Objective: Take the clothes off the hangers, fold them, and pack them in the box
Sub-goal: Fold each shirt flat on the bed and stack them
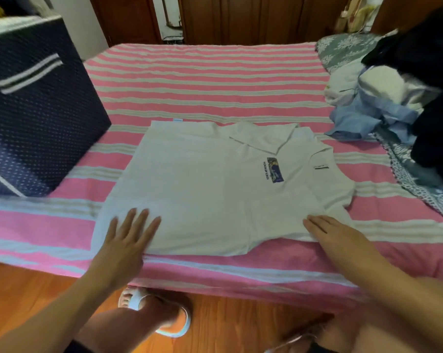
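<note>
Flat hands (128,235) (335,233) at shirt's (202,189) seemingly near edge

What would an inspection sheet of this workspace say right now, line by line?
Surface: bed with pink striped sheet.
Job's things: white T-shirt spread flat; dark dotted box on the bed's left.
Clutter: pile of clothes at right.
Grippers: left hand and right hand press flat on the shirt's near edge.
Cables: nothing seen.
Surroundings: wooden floor, wooden doors behind.
</note>
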